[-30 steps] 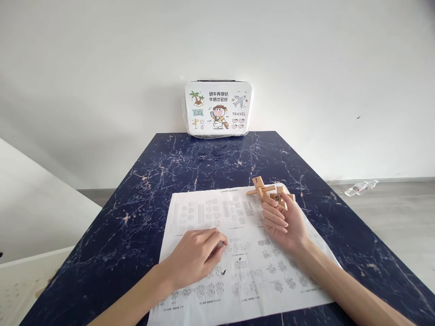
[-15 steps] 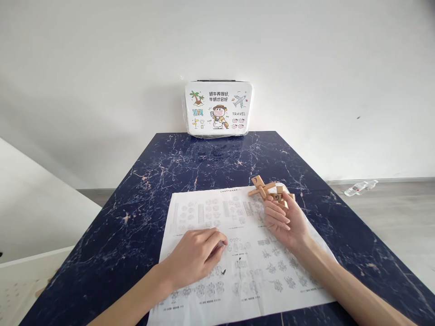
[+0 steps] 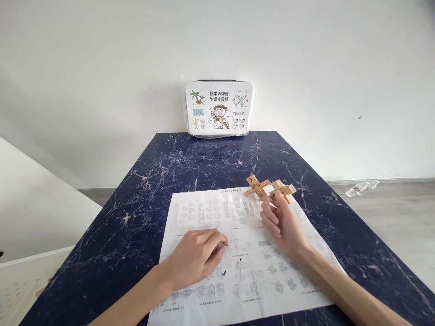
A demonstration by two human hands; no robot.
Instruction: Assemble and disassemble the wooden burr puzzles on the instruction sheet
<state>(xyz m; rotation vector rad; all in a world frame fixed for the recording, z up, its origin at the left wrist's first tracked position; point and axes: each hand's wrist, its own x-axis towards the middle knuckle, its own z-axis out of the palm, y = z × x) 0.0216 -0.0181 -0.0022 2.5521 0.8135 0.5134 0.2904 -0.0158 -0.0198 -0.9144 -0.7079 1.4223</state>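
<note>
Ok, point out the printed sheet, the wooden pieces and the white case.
Printed sheet (image 3: 249,235): head view, near its middle.
Wooden pieces (image 3: 260,190): head view, where some cross.
White case (image 3: 219,108): head view, middle of its printed front.

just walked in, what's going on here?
A person at a dark blue table has some crossed wooden blocks in the right hand, over the far right part of a printed sheet. Whether they are all joined is hard to tell. The left hand lies on the sheet, its palm hidden. A white case stands at the table's far end, by the wall.
</note>
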